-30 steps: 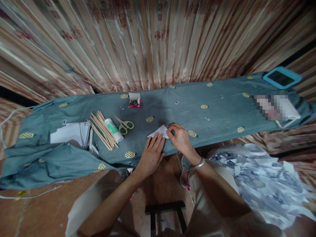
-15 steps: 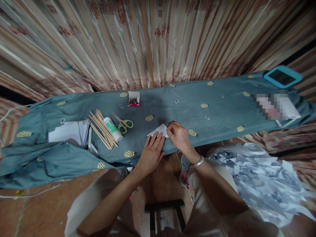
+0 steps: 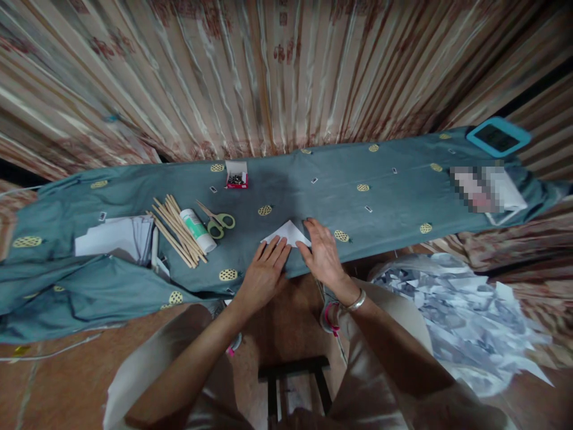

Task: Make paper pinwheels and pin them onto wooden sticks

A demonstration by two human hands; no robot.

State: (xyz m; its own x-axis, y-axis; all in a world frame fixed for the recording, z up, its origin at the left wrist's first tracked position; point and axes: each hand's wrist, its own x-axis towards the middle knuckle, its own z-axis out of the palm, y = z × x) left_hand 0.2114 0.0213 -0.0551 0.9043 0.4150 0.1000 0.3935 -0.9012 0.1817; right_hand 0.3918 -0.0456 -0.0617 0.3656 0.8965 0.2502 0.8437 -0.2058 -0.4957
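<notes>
A white sheet of paper folded into a triangle (image 3: 289, 232) lies near the front edge of the cloth-covered table (image 3: 308, 203), its peak pointing away from me. The fingers of my left hand (image 3: 264, 275) rest stretched out on its lower left part. Beside its right corner is my right hand (image 3: 324, 254), fingers extended, with the thumb at the paper's edge. A bracelet circles my right wrist. Left of the paper lie scissors (image 3: 217, 222) with green handles and a white and green glue stick (image 3: 197, 230).
Several wooden sticks (image 3: 176, 230) and a stack of paper (image 3: 116, 236) lie on the left. Farther back stands an open red box (image 3: 237, 176) of small metal pieces. A blue-framed device (image 3: 498, 137) sits far right. Below right, a plastic bag (image 3: 461, 316) holds paper pieces.
My right hand has gone from pinching at the triangle's right side to lying with fingers extended beside it. My left hand stays on the paper. The whole view has shifted slightly.
</notes>
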